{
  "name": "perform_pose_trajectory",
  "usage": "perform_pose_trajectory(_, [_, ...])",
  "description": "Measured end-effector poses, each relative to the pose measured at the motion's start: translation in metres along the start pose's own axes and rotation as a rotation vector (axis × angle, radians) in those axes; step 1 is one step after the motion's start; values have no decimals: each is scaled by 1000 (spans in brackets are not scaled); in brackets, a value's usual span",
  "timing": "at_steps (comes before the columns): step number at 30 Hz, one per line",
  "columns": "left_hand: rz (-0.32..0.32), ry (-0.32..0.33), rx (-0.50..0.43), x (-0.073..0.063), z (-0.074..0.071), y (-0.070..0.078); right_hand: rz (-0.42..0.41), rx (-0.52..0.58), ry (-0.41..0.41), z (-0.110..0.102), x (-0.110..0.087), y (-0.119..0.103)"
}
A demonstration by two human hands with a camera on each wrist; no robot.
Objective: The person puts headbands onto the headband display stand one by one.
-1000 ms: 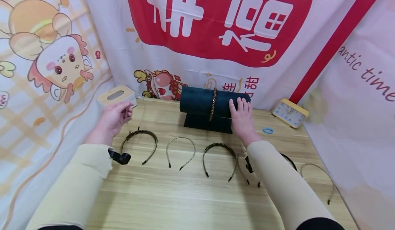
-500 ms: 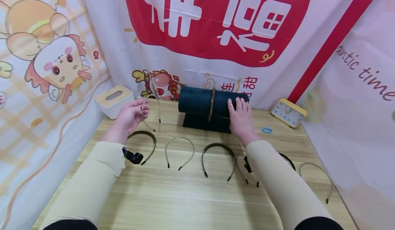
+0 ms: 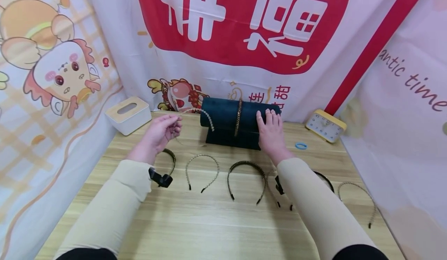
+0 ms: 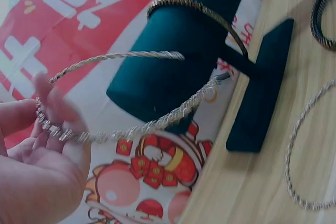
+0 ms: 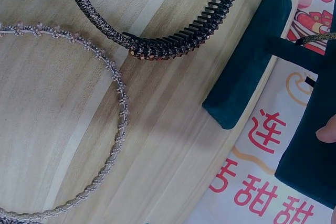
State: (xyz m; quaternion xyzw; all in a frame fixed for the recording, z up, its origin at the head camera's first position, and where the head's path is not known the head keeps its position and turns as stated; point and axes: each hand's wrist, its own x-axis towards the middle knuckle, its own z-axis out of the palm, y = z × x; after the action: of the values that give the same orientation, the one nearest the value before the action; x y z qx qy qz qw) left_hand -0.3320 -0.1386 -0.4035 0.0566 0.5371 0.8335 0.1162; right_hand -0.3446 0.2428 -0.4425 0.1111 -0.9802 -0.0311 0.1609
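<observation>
At the left end of the dark teal velvet cylinder stand (image 3: 223, 112), a thin, silvery-gold beaded headband (image 4: 181, 113) is held in the air, pinched at its curved middle by the left hand (image 3: 161, 132); whether it touches the stand cannot be told. It looks light and springy, its beading perhaps delicate, so the bend seems the best hold. The right hand (image 3: 271, 134) rests, fingers outstretched, on the stand's right end. A chunky dark-gold band (image 3: 239, 116) encircles the stand, and other curved headbands (image 3: 246, 163) lie on the pale wooden tabletop (image 3: 209, 229).
</observation>
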Motion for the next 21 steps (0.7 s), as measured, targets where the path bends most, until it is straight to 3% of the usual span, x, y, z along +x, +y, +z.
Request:
perform_pose_trajectory(5, [-30,-74,-57,0,13,2,-1,11,2,0,0,0])
perform_pose_trajectory(10, [-82,-79,-87,1,19,3,2,7,4,2,0,0])
perform_pose_trajectory(13, [-131,-80,-31,1,17,1,5,1,7,3,0,0])
perform_pose_trajectory(17, [-202,-130,100,-1,9,-3,5,3,12,3,0,0])
perform_pose_trajectory(21, [-219,-154,176,-1,1,-5,5,7,16,3,1,1])
